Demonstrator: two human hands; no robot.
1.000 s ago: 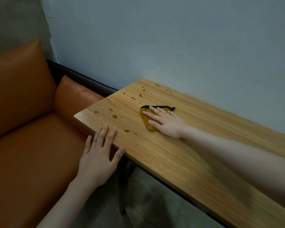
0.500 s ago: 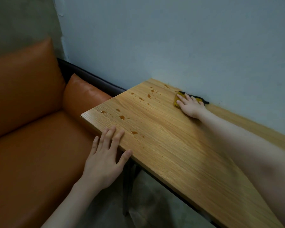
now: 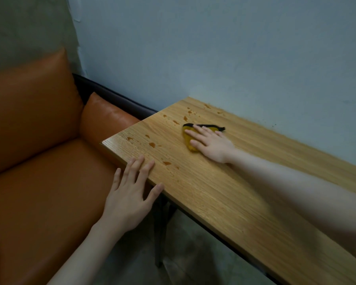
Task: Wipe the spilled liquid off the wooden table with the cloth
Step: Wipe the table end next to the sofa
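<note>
Flat and open, fingers spread, the left hand just rests on the wooden table near edge. Spilled liquid dots the table's sofa-side end. Right hand presses palm-down, unclenched, on the yellow cloth mid-table, beside those drops.

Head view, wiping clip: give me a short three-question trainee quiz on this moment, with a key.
1. True or false: the right hand presses the yellow cloth flat on the wooden table.
2. Where is the left hand? A) on the cloth B) at the table's near edge C) on the wall
3. Fill in: spilled drops lie between the cloth and the orange ____.

Key: 1 true; 2 B; 3 sofa.
</note>
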